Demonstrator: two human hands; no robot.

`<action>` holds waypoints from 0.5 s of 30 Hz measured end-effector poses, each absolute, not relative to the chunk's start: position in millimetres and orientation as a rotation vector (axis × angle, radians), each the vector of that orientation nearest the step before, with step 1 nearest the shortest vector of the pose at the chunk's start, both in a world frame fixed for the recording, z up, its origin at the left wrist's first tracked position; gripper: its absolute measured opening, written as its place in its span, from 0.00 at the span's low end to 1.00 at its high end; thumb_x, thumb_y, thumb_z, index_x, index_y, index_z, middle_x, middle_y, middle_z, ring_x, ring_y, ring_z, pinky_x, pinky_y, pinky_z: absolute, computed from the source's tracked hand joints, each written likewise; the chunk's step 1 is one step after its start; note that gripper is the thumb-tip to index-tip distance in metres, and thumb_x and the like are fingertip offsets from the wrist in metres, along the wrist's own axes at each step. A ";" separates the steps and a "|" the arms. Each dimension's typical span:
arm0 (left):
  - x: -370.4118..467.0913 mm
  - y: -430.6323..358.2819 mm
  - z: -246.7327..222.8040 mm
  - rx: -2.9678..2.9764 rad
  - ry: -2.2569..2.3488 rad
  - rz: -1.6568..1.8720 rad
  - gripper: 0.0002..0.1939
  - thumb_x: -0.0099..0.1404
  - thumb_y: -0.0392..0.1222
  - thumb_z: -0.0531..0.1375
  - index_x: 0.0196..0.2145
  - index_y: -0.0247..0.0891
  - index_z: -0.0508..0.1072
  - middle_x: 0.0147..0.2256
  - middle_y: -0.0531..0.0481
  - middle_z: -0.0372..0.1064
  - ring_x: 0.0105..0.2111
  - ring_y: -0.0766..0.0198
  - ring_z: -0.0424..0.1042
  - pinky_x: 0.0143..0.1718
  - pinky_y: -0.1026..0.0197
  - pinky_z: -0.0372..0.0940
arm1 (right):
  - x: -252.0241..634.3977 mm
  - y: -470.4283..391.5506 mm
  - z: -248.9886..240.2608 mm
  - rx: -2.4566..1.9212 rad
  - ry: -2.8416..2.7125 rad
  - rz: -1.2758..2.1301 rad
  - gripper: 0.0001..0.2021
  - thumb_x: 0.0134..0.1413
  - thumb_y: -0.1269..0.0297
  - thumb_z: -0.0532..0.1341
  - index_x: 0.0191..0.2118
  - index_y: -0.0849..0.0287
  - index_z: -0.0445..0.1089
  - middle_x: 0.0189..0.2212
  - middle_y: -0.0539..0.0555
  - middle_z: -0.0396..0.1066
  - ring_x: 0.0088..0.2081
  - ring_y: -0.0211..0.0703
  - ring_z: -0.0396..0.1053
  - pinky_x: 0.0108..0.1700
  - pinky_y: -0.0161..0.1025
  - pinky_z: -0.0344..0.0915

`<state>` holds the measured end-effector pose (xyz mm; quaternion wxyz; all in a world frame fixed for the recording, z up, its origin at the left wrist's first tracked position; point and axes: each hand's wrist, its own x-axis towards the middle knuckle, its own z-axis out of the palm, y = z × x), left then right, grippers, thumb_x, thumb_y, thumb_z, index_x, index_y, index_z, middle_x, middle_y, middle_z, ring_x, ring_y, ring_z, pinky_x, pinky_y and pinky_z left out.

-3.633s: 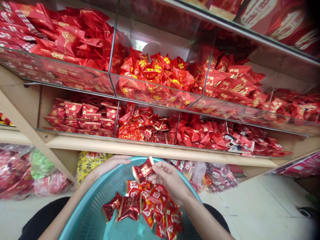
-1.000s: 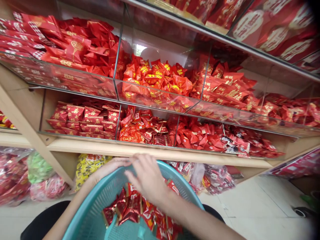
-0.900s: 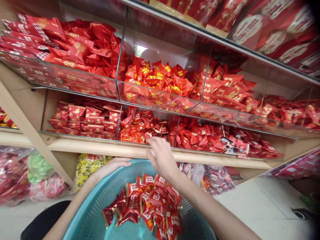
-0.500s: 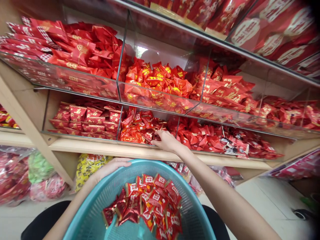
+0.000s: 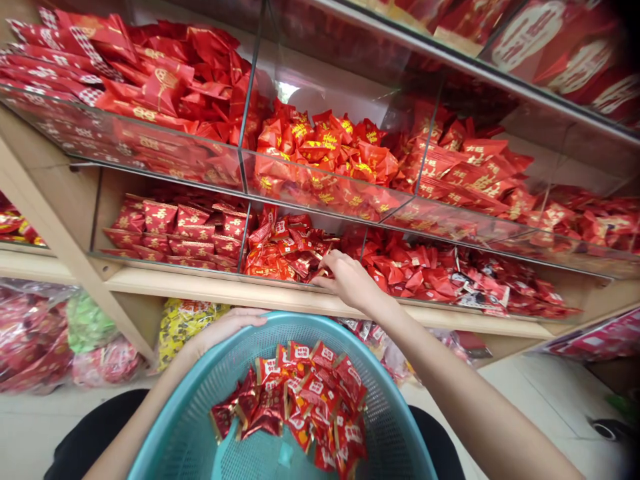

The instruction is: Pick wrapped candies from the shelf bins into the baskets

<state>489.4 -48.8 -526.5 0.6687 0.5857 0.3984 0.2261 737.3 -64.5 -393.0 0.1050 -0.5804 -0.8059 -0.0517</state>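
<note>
A teal plastic basket point(image 5: 165, 400) sits in front of me with several red and gold wrapped sweets point(image 5: 315, 393) inside. My left hand point(image 5: 233, 327) is wrapped over the basket's upper left rim. At the lower shelf, my right hand point(image 5: 345, 277) reaches over the front edge into a bin of red packets point(image 5: 280, 250). Its thumb and fingers are bent together around a dark red shiny packet, which they partly hide.
Clear dividers point(image 5: 245, 167) split the shelves into bins of red packets. A wooden shelf edge point(image 5: 200, 287) runs just beyond the basket. Below it lie a yellow bag point(image 5: 187, 327) and a green bag point(image 5: 90, 320). Floor tiles show at the lower right.
The view has shifted slightly, so the shelves appear a little higher and farther right. My right hand stays at the same bin, its fingers slightly moved. The left hand still holds the rim.
</note>
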 end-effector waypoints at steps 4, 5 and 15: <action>489.6 -48.6 -526.1 1.327 0.938 0.524 0.22 0.52 0.46 0.62 0.45 0.40 0.72 0.45 0.52 0.71 0.47 0.57 0.68 0.50 0.60 0.59 | 738.2 -86.0 -391.2 -1.480 -2.147 -0.365 0.11 0.56 0.57 0.56 0.37 0.59 0.67 0.36 0.56 0.67 0.38 0.45 0.64 0.39 0.42 0.59; 489.9 -48.7 -525.5 1.318 0.943 0.523 0.21 0.52 0.46 0.62 0.45 0.40 0.72 0.45 0.52 0.71 0.46 0.58 0.68 0.50 0.60 0.59 | 737.7 -93.8 -393.1 -1.406 -2.061 -0.403 0.11 0.55 0.57 0.57 0.39 0.59 0.67 0.37 0.56 0.67 0.39 0.46 0.63 0.40 0.43 0.59; 494.0 -51.9 -522.0 1.231 0.834 0.497 0.24 0.54 0.46 0.61 0.48 0.37 0.70 0.45 0.48 0.71 0.45 0.55 0.69 0.51 0.56 0.60 | 734.2 -157.6 -480.0 -0.900 -2.025 -0.351 0.25 0.52 0.71 0.61 0.56 0.55 0.56 0.44 0.56 0.64 0.47 0.43 0.65 0.47 0.40 0.68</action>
